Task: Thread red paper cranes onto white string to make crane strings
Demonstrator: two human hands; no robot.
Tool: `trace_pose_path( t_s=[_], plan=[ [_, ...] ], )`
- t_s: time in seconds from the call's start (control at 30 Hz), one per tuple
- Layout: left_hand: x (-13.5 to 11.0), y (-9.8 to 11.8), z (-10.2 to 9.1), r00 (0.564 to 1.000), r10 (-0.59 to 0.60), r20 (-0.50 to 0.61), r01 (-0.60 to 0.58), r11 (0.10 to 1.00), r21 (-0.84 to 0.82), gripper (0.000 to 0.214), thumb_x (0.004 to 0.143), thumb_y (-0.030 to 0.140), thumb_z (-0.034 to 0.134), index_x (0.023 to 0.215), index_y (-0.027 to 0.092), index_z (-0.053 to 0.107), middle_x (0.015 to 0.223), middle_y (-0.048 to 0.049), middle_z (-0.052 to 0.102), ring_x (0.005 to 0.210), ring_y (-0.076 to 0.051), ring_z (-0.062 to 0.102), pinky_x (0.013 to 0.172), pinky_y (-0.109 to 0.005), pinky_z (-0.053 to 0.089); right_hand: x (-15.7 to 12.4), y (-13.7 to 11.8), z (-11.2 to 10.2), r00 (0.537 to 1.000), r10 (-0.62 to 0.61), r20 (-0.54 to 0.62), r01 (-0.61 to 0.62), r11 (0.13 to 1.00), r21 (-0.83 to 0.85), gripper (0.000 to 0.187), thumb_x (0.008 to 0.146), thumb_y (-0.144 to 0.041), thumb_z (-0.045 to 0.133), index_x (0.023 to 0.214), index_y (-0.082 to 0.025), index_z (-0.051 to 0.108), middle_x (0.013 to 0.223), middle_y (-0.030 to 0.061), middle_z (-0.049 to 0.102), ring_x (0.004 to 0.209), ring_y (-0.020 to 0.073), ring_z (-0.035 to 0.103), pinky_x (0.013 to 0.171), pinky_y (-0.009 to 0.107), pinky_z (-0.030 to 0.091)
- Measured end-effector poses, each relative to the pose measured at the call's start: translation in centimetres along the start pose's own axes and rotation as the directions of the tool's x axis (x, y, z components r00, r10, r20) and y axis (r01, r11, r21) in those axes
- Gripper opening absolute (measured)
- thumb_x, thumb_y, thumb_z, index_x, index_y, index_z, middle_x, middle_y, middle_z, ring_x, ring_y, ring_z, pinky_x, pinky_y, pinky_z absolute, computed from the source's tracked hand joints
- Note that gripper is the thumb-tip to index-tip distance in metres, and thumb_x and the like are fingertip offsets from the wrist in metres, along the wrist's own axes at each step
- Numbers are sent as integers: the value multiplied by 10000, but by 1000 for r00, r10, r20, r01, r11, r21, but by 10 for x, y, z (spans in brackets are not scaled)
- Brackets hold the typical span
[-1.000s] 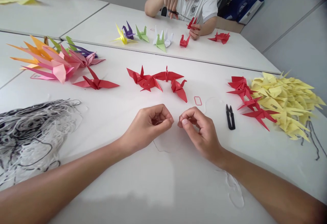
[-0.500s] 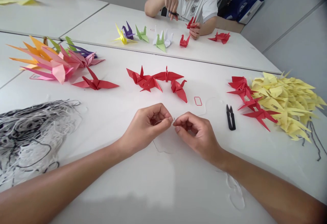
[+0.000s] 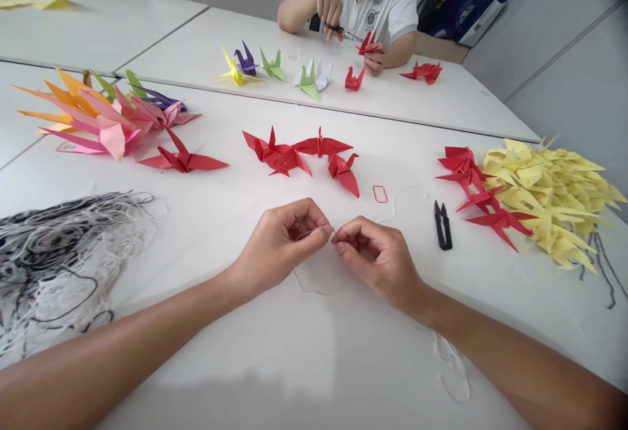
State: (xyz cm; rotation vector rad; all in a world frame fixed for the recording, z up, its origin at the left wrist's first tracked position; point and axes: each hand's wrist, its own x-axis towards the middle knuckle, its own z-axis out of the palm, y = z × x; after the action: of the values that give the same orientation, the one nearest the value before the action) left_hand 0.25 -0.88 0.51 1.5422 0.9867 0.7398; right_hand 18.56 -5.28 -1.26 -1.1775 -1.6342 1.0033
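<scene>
My left hand [image 3: 284,240] is curled in a pinch, thumb and forefinger closed on a thin needle [image 3: 333,230] whose tip shows between the two hands. My right hand [image 3: 377,256] is pinched too, its fingertips almost touching the left ones, holding the end of a white thread [image 3: 309,286] that loops on the white table [image 3: 304,351] below. Red paper cranes [image 3: 304,152] lie just beyond both hands. A small red paper clip [image 3: 380,194] rests near them.
Black thread snips [image 3: 443,224] lie right of my hands. A red and yellow crane pile [image 3: 534,197] sits at the right, coloured cranes [image 3: 108,119] at the far left, tangled black and white string [image 3: 53,260] at the near left. A person [image 3: 358,4] across cuts at a red crane.
My hands have closed the small gap between them; the right fingertips moved left up to the needle tip. The rest of the table is unchanged.
</scene>
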Motion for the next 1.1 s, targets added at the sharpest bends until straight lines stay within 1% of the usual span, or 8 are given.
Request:
trace_pose_path(
  t_s=[0.5,0.77,0.93,1.1],
  plan=[
    [0,0,0,1000,13,-3,-13,1000,13,148,866,257,602,749,167,594,672,30,577,541,-64,432,473,-184,348,1,-1,0,1000,0,-5,0,1000,2,65,870,-170,597,812,-199,607,738,-8,606,640,111,548,559,236,466],
    [-1,-1,0,999,32,-5,-32,999,12,136,875,226,600,752,170,589,666,45,568,544,-55,424,479,-177,346,0,0,0,1000,4,2,-4,1000,14,68,880,-163,598,821,-197,601,742,-17,596,633,99,530,557,227,444],
    [-1,-1,0,1000,29,2,-29,999,18,139,878,238,597,757,169,590,672,39,572,557,-63,438,489,-184,354,1,0,0,1000,3,5,-3,1000,12,76,888,-171,592,816,-196,594,732,-19,584,623,98,518,552,228,435],
    [0,-2,-1,1000,28,3,-28,999,26,122,873,215,585,759,171,595,669,42,571,560,-64,437,495,-183,359,1,-1,0,1000,3,7,-3,1000,12,80,886,-159,591,815,-195,595,733,-21,582,627,95,515,554,222,431]
  ],
)
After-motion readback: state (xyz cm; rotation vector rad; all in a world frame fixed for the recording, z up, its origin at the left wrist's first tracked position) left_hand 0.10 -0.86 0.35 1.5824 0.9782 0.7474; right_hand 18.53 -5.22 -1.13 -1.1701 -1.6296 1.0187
